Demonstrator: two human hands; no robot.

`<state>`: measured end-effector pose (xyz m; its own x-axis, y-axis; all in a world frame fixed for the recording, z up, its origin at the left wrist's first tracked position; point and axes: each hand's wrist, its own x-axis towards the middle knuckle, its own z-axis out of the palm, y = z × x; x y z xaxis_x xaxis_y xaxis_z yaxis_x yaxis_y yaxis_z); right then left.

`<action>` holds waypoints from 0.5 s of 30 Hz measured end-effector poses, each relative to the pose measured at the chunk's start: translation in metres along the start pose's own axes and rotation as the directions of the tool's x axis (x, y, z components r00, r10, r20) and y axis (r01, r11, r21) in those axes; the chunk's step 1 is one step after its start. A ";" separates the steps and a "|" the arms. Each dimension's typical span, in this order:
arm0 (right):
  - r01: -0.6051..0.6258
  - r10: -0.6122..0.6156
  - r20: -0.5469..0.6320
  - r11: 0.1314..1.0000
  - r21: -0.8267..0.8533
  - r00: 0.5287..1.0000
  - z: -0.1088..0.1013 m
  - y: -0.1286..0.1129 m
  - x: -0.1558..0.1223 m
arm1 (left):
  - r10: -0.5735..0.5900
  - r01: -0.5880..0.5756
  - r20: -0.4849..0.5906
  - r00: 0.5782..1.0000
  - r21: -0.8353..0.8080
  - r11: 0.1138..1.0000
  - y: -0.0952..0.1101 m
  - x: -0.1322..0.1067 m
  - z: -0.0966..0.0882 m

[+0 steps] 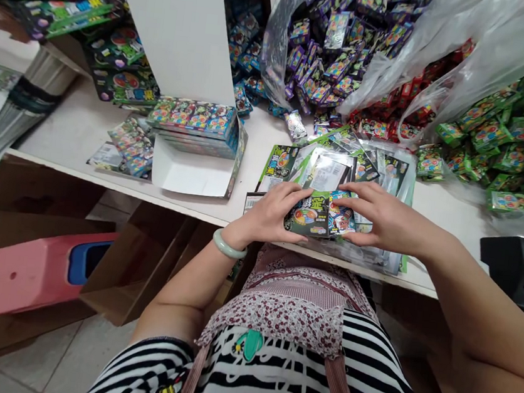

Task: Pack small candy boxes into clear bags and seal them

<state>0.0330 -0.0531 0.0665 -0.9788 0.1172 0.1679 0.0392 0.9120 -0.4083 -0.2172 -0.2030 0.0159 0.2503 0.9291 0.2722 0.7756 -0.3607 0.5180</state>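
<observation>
My left hand [275, 212] curves around the left end of a black and green printed packet [310, 214], thumb and fingers at its edges. At the packet's right end is a small blue candy box [341, 215]. The fingers and thumb of my right hand [376, 217] are bent around this box, gripping its sides. Both lie over a pile of flat printed bags and clear plastic sleeves [396, 199] at the table's front edge. A white-backed sheet in clear plastic [327, 173] lies just beyond my fingers.
An open white display box [192, 166] holds rows of small boxes, left of my hands. Plastic bags of purple boxes [339, 60], red boxes [395, 104] and green boxes [510, 133] stand behind. A black tape dispenser [509, 266] sits right. Cartons and a pink stool [31, 271] are below left.
</observation>
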 end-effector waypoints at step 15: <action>-0.181 0.144 -0.311 0.979 -0.092 0.939 -0.002 -0.026 -0.004 | -0.018 0.013 -0.072 0.997 -0.067 0.998 -0.001 -0.002 -0.008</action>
<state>0.0359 -0.0764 0.0782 -0.8513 0.3640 0.3779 0.2340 0.9080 -0.3476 -0.2228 -0.2056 0.0211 0.1942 0.9271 0.3205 0.7383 -0.3532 0.5746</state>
